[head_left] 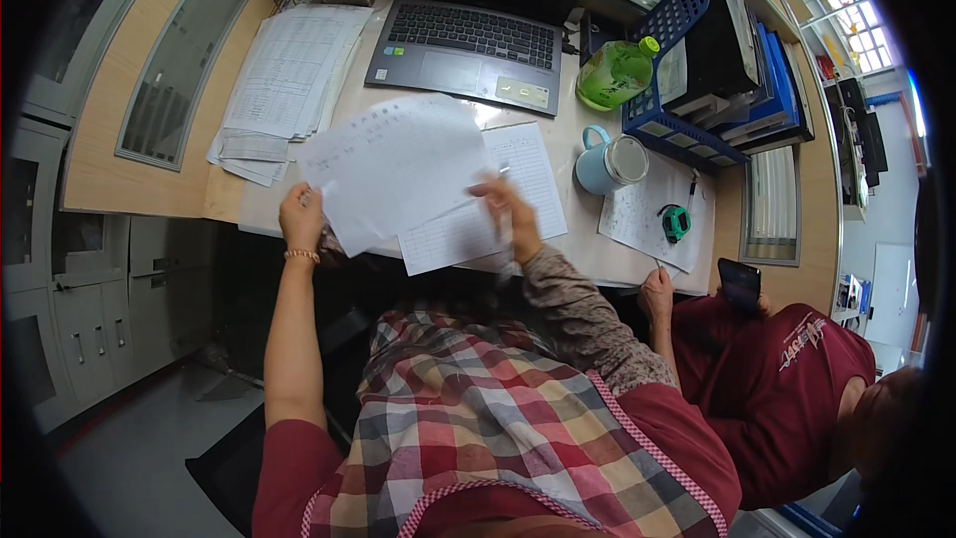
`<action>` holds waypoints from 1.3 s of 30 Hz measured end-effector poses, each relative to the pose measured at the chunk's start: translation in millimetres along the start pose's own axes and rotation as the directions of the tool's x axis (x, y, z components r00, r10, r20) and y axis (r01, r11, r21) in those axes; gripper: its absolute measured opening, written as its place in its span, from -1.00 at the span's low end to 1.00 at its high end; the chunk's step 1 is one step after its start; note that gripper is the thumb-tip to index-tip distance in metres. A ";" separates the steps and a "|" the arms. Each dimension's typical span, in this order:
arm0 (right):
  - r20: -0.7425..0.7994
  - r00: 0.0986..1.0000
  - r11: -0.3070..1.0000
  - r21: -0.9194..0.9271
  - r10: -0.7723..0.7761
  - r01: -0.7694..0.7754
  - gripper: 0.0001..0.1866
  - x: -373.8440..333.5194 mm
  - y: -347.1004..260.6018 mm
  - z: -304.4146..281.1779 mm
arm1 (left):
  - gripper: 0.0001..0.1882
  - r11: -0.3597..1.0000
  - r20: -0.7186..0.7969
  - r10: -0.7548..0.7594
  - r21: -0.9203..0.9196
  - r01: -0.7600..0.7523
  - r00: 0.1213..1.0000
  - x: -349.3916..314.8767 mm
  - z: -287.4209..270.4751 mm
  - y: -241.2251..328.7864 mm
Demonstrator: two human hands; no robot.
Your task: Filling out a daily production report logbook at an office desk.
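A white sheet of paper (393, 174) with a few handwritten lines is lifted and tilted above the desk. My left hand (301, 217) pinches its lower left edge. By the sheet's right edge is my right hand (513, 217), fingers drawn together and smeared by motion. A thin thing seems to be in them, too blurred to name. Under the raised sheet lies a ruled form (528, 174) with rows of entries, partly hidden.
Behind stands an open laptop (463, 50). Papers (289, 70) are stacked left. To the right are a green bottle (612, 75), a light blue mug (609, 164), a green tape measure (675, 223) and a blue file basket (687, 134). A co-worker holds a phone (740, 284).
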State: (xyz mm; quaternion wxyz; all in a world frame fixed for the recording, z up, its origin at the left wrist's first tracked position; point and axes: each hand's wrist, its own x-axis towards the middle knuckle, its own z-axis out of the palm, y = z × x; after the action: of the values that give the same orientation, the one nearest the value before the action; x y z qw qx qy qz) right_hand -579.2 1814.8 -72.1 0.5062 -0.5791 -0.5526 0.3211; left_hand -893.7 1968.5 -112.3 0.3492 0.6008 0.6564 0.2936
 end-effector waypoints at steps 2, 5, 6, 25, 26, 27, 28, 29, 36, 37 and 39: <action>-0.217 0.956 0.981 0.063 0.195 -0.186 -0.53 24.7 24.9 -17.5 | -0.74 0.973 -0.110 0.107 0.217 -0.081 0.988 34.8 2.3 -13.0; -0.351 0.914 0.970 -0.051 0.206 -0.238 -0.51 79.4 75.5 -21.3 | -0.75 0.902 -0.184 0.096 0.433 -0.008 0.978 100.1 6.8 -34.5; -0.370 0.909 0.980 0.019 0.193 -0.200 -0.59 101.6 95.7 -12.8 | -0.73 0.874 -0.184 0.146 0.484 -0.040 0.972 124.0 14.0 -49.6; -0.609 0.774 0.979 0.027 0.175 -0.200 -0.70 313.8 456.1 -2.1 | -0.75 0.730 -0.252 0.328 0.679 -0.075 0.911 343.4 296.1 -160.4; -0.596 0.786 0.979 0.001 0.163 -0.202 -0.70 319.1 467.7 -5.6 | -0.75 0.727 -0.244 0.342 0.681 -0.090 0.908 350.2 307.4 -162.8; -0.597 0.785 0.979 0.000 0.163 -0.204 -0.70 323.5 483.4 -10.4 | -0.75 0.723 -0.239 0.358 0.683 -0.105 0.903 358.0 317.5 -164.1; -0.580 0.797 0.980 0.016 0.170 -0.197 -0.71 326.2 501.5 -14.1 | -0.75 0.725 -0.240 0.359 0.681 -0.108 0.902 365.4 328.4 -165.8; -0.562 0.808 0.981 0.033 0.177 -0.192 -0.71 329.5 516.8 -17.8 | -0.75 0.725 -0.237 0.358 0.680 -0.109 0.903 371.3 339.1 -167.1; -0.532 0.819 0.967 0.002 0.217 -0.254 -0.68 364.8 563.3 -31.5 | -0.75 0.719 -0.245 0.325 0.691 -0.070 0.913 405.7 389.2 -174.7; -0.532 0.818 0.966 0.002 0.219 -0.257 -0.68 367.4 569.3 -32.7 | -0.75 0.719 -0.249 0.319 0.692 -0.062 0.915 408.9 394.6 -174.6; -0.526 0.818 0.965 0.021 0.233 -0.261 -0.68 370.8 579.9 -34.8 | -0.74 0.724 -0.249 0.311 0.687 -0.059 0.917 412.6 403.5 -174.9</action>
State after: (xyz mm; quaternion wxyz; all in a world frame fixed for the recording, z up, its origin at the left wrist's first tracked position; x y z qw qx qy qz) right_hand -296.3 2235.9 -538.6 0.5764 -0.7240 -0.3222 0.1996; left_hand -682.6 2346.4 -532.3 -0.0417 0.6873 0.7040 0.1744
